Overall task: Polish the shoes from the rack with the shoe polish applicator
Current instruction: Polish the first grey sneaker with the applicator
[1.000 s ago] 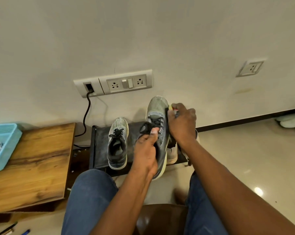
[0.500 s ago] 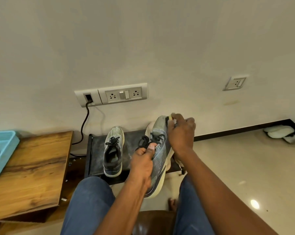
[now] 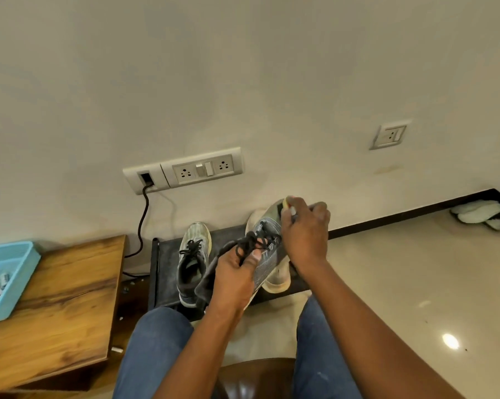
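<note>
Two hands, left (image 3: 233, 279) and right (image 3: 304, 236), three shoes, one grey held (image 3: 267, 256), one grey on the rack at ten o'clock (image 3: 191, 262), one pale behind (image 3: 277, 279), two socket plates, long (image 3: 185, 169) and small (image 3: 389, 135), one blue tray (image 3: 27, 256), one desk (image 3: 67, 298)

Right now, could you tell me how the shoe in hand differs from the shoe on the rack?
The held shoe is lifted and tilted, gripped by the left hand; the rack shoe rests flat on the rack, untouched. The right hand presses the applicator to the held shoe's toe; nothing touches the rack shoe. Both are grey with black laces.
</note>
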